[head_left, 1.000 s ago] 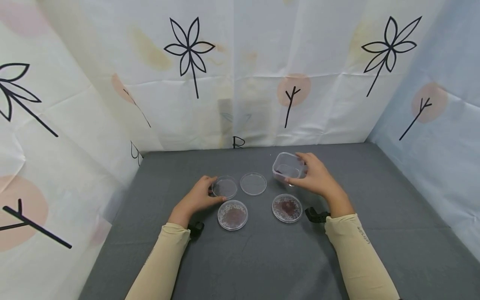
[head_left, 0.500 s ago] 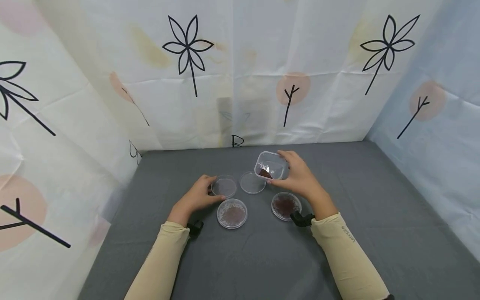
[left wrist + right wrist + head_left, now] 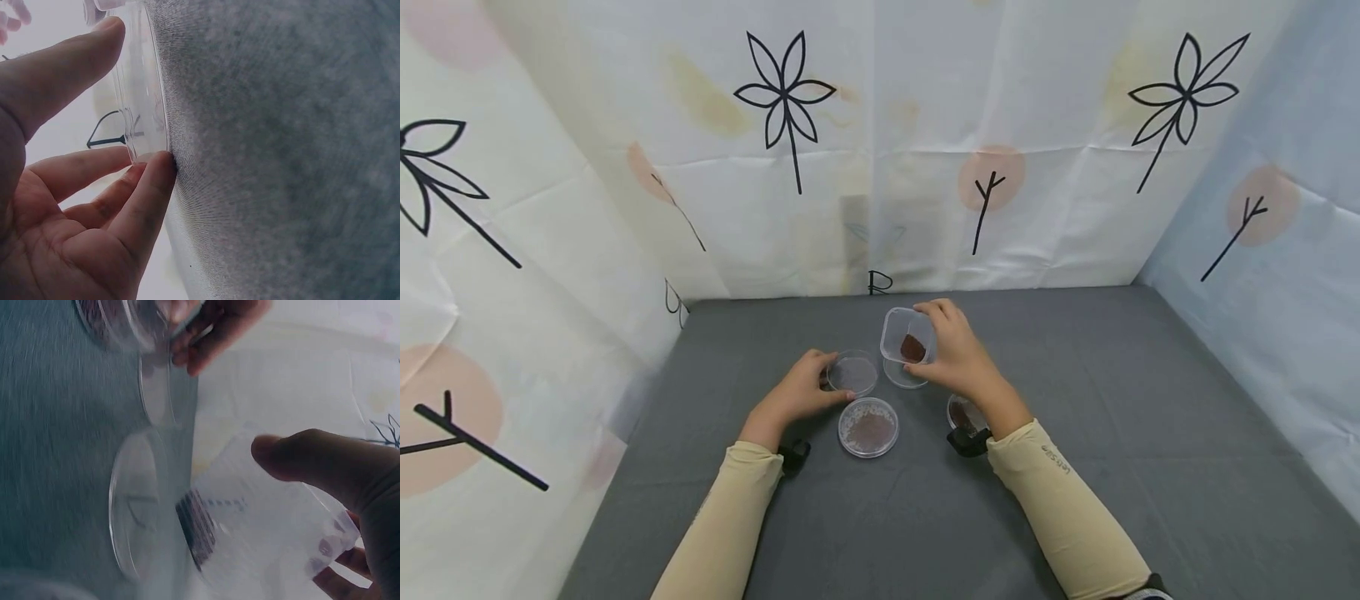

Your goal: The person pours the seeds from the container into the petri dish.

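Observation:
My left hand (image 3: 796, 393) holds a clear, empty petri dish (image 3: 853, 372) by its rim, thumb on the near side and fingers on the far side. In the left wrist view that petri dish (image 3: 142, 81) sits low at the grey cloth. My right hand (image 3: 958, 354) grips a clear square plastic tub (image 3: 895, 333), tilted, with dark brown granules (image 3: 913, 347) heaped at its lower side. The tub overlaps a second petri dish (image 3: 904, 380), which shows as clear glass or plastic below it. In the right wrist view, this petri dish (image 3: 132, 506) lies just beside the tub's corner.
In front of the left dish lies a petri dish with brown granules (image 3: 868, 428). Another petri dish with dark granules (image 3: 962, 414) is partly hidden by my right wrist and its black strap (image 3: 970, 442). Grey cloth (image 3: 887, 533) covers the table; patterned curtains (image 3: 910, 217) stand behind.
My right hand has carried the tub leftward to above the second petri dish and tilted it, its granules now visible in a heap. My left hand has stayed on its dish.

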### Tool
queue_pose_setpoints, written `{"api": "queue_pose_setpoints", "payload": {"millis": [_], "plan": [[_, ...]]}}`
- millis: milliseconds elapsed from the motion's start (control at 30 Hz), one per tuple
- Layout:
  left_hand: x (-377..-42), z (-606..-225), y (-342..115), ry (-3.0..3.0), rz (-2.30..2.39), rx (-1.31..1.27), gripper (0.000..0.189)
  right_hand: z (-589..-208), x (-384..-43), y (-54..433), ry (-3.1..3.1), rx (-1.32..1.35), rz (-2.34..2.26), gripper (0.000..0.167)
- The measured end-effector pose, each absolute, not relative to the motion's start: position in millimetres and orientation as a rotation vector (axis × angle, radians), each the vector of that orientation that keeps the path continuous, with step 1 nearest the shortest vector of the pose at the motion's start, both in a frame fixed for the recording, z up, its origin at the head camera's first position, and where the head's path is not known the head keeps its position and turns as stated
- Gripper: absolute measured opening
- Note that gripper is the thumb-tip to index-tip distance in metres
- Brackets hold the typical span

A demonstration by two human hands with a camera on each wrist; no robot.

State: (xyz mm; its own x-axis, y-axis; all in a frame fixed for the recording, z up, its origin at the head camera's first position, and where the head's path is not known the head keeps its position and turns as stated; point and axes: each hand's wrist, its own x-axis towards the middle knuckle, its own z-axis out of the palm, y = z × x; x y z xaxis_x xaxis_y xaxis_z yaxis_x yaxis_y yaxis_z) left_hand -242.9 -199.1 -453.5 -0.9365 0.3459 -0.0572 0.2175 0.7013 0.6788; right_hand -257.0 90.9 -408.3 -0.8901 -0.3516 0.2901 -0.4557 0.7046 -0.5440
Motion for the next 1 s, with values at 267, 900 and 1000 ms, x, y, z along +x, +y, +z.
{"api": "queue_pose_setpoints", "payload": {"millis": [267,900,1000], "plan": [[-244,-453,-199,2.75,1.021,0.462,0.084,-418,-258,68,-2.712,0.818,0.782,0.088],[-244,-454,-200,2.744,1.002,0.437,0.085,-425,-261,35,-2.497,1.054,0.375,0.079],[-243,-453,-200,2.733,1.017,0.422,0.085,-425,-261,33,-2.491,1.079,0.364,0.077]]}}
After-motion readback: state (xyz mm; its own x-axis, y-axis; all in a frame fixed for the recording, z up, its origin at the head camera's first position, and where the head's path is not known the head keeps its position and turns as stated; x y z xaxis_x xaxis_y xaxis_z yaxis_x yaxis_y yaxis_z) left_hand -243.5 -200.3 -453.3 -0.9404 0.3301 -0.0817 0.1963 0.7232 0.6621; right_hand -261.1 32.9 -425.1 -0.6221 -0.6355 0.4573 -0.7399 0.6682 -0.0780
